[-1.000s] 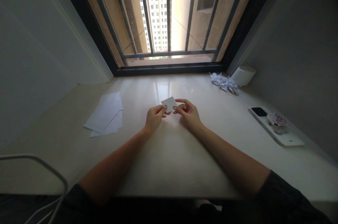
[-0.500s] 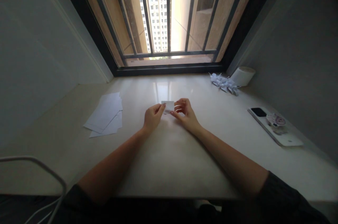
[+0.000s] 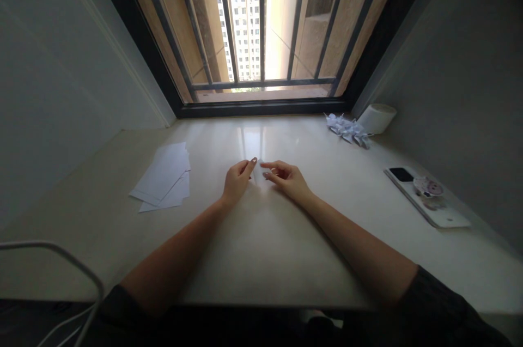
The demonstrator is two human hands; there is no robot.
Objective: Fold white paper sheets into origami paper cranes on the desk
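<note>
Over the middle of the pale sill, a small piece of white paper is held between my two hands. My left hand pinches its left side, thumb on top. My right hand has its thumb and index finger at the paper's right part, the fingers curled close together around that edge. Glare from the window makes the paper's outline and any fold hard to make out.
White paper sheets lie in a loose stack at the left. Crumpled or folded paper pieces sit by a white roll at the back right. A phone with a round grip lies at right. A white cable loops at lower left.
The paper faced me flat and now looks narrower, turned or bent between the fingers. My right index finger has come left over it, closer to my left thumb.
</note>
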